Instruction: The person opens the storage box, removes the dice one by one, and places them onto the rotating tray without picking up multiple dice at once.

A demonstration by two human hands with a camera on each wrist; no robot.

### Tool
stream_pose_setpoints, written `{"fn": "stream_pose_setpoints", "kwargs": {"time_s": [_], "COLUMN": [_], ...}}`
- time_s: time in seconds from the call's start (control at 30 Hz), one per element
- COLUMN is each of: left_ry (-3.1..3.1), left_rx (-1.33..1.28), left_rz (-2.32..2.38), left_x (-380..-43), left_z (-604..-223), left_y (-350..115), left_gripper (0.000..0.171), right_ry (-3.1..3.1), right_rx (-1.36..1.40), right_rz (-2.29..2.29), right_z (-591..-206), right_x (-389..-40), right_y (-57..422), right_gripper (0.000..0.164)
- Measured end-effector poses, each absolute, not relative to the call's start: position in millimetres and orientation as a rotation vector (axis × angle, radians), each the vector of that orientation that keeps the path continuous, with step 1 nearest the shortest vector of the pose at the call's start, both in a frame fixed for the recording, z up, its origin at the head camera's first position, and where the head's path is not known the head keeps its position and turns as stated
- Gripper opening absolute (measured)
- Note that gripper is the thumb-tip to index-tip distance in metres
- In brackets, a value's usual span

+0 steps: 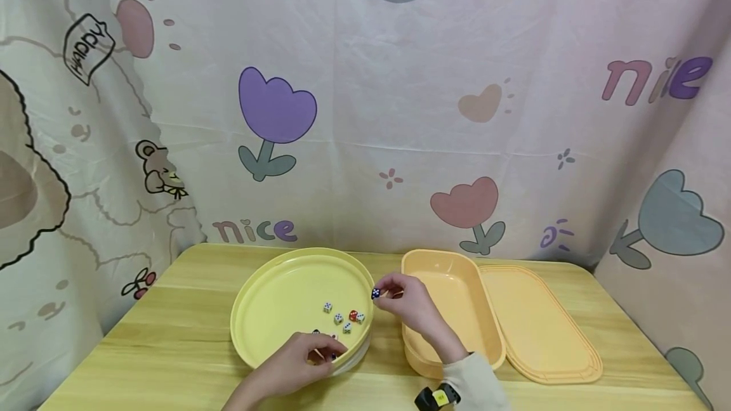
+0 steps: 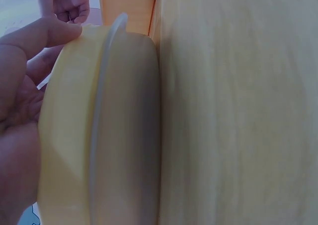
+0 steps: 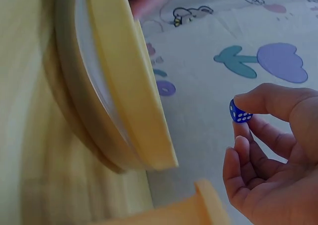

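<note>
My right hand (image 1: 408,300) pinches a dark blue die (image 3: 240,112) with white dots between thumb and fingertips. It is held up just off the right rim of a round yellow tray (image 1: 245,284). At the tray's near right rim is my left hand (image 1: 297,360), its thumb on the rim and its fingers bent over the inside. Near those fingers lie several dice, including a white die (image 1: 328,307) and a red die (image 1: 353,315). Some dice are partly hidden by the left hand.
An orange rectangular box (image 1: 451,290) stands open right of the tray, under my right forearm. Its flat orange lid (image 1: 542,322) lies beside it on the wooden table (image 1: 165,322). A printed curtain (image 1: 354,113) hangs behind.
</note>
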State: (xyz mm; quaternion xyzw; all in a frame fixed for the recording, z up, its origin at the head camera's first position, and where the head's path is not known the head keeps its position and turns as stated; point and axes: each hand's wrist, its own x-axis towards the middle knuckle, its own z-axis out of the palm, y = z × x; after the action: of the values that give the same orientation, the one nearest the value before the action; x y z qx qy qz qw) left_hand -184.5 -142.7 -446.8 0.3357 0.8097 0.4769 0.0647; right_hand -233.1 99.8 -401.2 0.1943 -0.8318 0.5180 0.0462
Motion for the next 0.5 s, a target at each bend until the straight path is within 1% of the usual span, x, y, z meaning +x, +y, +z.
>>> {"fn": "stream_pose_setpoints", "kwargs": {"time_s": [0.3,0.5], "left_ry": [2.455,2.459], "left_rx": [1.022,1.035], "left_rz": [1.436,1.425], "left_x": [-184,-185], "left_z": [-448,-448], "left_y": [-143,-143], "left_gripper": [0.016,0.018], "right_ry": [-2.535,-2.565], "right_rx": [0.691,0.702], "right_rz": [1.591,1.571], "right_z": [-414,-422], "right_x": [-226,-223], "right_y": [84,76], "right_gripper": [0.015,0.014]}}
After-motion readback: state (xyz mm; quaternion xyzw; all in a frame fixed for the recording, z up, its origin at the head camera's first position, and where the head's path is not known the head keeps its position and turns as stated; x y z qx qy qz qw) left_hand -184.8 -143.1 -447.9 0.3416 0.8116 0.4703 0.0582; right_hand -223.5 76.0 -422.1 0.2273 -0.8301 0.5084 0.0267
